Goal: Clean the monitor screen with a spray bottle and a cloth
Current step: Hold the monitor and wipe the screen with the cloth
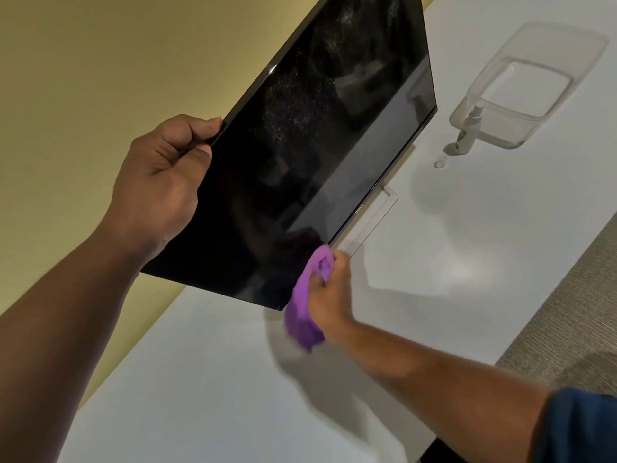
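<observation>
We see two bare forearms reaching in from the lower edge. Our left hand (160,182) wears no ring, watch or glove, and its arm is uncovered as far as the view runs. Our right hand (329,295) is likewise bare; a dark blue sleeve (577,426) covers its upper arm.

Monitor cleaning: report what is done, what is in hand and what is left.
Done: spray droplets speckle the upper part of the monitor screen, and the spray bottle stands on the table by a clear plastic container. In hand: the left hand grips the monitor's top edge while the right hand holds the purple cloth at the screen's lower corner. Left: wiping the speckled area.
</observation>
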`<action>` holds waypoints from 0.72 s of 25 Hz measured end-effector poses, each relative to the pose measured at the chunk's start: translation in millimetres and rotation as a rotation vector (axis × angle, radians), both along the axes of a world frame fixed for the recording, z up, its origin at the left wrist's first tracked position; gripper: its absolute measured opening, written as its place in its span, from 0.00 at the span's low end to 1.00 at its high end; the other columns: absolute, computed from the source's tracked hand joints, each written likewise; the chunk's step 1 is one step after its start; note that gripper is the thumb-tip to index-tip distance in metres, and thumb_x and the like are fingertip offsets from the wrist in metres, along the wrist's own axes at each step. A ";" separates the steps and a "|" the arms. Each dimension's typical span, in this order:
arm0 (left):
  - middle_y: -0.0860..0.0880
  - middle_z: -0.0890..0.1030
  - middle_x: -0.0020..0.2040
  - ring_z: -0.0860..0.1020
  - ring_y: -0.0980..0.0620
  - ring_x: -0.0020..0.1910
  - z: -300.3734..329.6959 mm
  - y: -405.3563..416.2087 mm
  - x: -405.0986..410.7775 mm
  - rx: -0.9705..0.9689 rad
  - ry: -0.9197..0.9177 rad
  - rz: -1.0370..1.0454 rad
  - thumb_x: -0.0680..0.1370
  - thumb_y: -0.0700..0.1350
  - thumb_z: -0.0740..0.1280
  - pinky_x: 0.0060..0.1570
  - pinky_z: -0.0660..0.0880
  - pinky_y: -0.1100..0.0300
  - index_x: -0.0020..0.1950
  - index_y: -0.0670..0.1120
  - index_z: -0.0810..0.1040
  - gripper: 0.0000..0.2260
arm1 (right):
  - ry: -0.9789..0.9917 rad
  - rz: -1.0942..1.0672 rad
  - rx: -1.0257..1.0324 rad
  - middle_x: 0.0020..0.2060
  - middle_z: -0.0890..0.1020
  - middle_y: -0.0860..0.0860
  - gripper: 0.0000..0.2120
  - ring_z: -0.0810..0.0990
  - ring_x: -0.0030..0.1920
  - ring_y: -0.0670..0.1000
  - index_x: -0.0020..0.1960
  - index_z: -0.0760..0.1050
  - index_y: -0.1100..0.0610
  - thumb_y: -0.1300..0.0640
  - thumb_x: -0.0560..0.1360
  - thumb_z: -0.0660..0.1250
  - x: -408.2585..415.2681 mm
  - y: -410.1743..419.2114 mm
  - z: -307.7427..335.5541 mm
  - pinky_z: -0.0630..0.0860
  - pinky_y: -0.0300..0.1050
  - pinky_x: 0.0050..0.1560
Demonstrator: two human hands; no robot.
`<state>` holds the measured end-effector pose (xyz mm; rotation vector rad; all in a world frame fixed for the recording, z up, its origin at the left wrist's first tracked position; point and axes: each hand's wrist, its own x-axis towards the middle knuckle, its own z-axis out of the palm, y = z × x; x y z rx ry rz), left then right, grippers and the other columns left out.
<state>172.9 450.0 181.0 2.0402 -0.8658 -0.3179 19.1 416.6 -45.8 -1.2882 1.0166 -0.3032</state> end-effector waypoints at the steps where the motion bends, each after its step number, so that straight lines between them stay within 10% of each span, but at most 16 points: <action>1: 0.58 0.83 0.58 0.81 0.58 0.62 -0.1 -0.3 -0.1 0.000 -0.004 0.002 0.83 0.38 0.61 0.68 0.73 0.61 0.62 0.50 0.81 0.13 | 0.017 -0.080 -0.003 0.59 0.73 0.50 0.17 0.76 0.58 0.49 0.67 0.66 0.54 0.66 0.81 0.62 5.7 -15.8 0.5 0.72 0.35 0.56; 6: 0.52 0.83 0.61 0.80 0.55 0.64 0.7 -1.1 0.5 0.019 0.003 0.012 0.82 0.39 0.61 0.73 0.71 0.54 0.63 0.48 0.81 0.13 | -0.035 0.043 -0.023 0.46 0.74 0.48 0.15 0.75 0.45 0.48 0.50 0.67 0.47 0.68 0.78 0.61 -6.8 40.0 14.4 0.71 0.29 0.44; 9: 0.52 0.83 0.61 0.80 0.53 0.65 0.7 -0.5 -1.2 0.015 0.011 0.019 0.81 0.41 0.62 0.73 0.71 0.50 0.62 0.50 0.81 0.13 | -0.019 0.280 0.126 0.49 0.78 0.47 0.08 0.79 0.49 0.48 0.59 0.66 0.44 0.55 0.83 0.61 -27.9 79.9 13.2 0.79 0.39 0.47; 14: 0.53 0.84 0.60 0.81 0.55 0.64 0.2 -2.7 -1.9 0.011 0.012 0.019 0.81 0.40 0.62 0.72 0.72 0.49 0.61 0.51 0.81 0.13 | 0.054 -0.078 0.119 0.54 0.76 0.48 0.15 0.78 0.53 0.49 0.65 0.64 0.49 0.60 0.82 0.63 6.0 22.6 10.0 0.78 0.38 0.52; 18: 0.54 0.84 0.60 0.81 0.54 0.64 -0.2 -1.7 0.9 0.014 0.021 0.031 0.81 0.42 0.62 0.72 0.72 0.47 0.62 0.52 0.82 0.13 | -0.038 0.058 0.134 0.50 0.78 0.49 0.11 0.79 0.50 0.50 0.58 0.66 0.47 0.62 0.82 0.62 -5.8 61.7 13.0 0.77 0.32 0.46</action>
